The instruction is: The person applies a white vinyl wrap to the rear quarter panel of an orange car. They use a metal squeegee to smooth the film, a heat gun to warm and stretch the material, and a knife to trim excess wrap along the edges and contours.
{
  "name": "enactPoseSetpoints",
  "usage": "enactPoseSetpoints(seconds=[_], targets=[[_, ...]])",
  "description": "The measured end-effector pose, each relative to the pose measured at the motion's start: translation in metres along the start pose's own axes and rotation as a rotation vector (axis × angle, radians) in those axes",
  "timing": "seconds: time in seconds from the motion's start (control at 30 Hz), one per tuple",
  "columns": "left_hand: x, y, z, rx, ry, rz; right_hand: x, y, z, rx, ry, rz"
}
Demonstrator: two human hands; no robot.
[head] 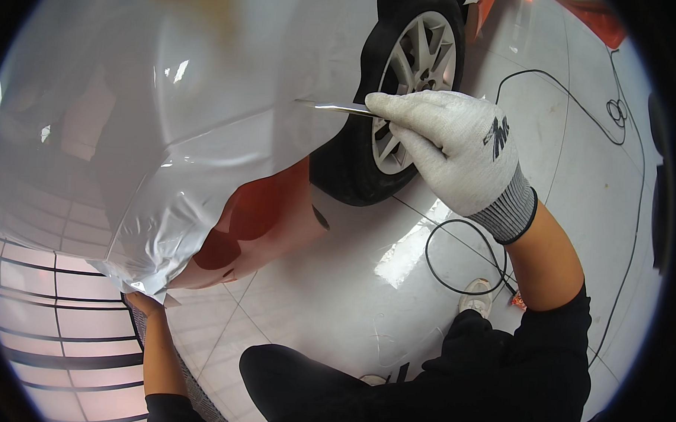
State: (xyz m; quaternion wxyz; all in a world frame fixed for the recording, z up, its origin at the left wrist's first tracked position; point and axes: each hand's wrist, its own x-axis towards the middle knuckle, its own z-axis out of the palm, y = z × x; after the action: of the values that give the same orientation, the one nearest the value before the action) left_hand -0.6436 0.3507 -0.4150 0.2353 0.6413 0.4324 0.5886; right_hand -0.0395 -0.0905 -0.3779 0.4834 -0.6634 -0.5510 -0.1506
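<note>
A white vinyl wrap film (229,134) lies over the front of a car, wrinkled around the bumper corner. Bare, my left hand (146,303) grips the film's loose lower edge; its fingers are mostly hidden behind the folds. A white knit glove with dark print covers my right hand (452,142). Between its thumb and fingers I hold a slim metal blade (341,108), its pointed tip towards the film near the wheel arch. I cannot tell if the tip touches. Below the film's wavy edge, the red bumper (259,219) is exposed.
Behind my right hand is the car's wheel, with a black tyre (344,183) and silver spoked rim (393,151). A black cable (428,253) loops across the glossy tiled floor (323,300) near my shoe (475,298). Dark lines cross a pinkish panelled surface (82,336) at lower left.
</note>
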Motion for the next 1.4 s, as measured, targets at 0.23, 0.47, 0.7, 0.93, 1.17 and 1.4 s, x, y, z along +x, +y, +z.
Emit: enactPoseSetpoints(seconds=[0.23,0.47,0.7,0.93,1.17,1.4], targets=[[0.013,-0.015,-0.013,0.206,0.041,0.068,-0.019,0.025,-0.004,0.052,-0.091,0.243],[0.009,-0.015,-0.007,0.194,0.017,0.127,-0.061,0.051,0.023,0.241,-0.058,0.678],[-0.021,0.027,0.028,0.382,-0.030,0.279,-0.033,0.013,0.083,1.285,0.294,0.814],[-0.028,0.036,0.040,0.510,-0.049,0.245,0.013,-0.046,0.067,1.338,0.261,0.964],[-0.038,0.044,0.060,0.643,-0.010,0.542,-0.022,-0.224,0.069,0.677,-0.315,0.073],[-0.049,0.063,0.075,0.428,0.000,0.306,-0.030,-0.442,0.180,0.940,-0.833,0.007]])
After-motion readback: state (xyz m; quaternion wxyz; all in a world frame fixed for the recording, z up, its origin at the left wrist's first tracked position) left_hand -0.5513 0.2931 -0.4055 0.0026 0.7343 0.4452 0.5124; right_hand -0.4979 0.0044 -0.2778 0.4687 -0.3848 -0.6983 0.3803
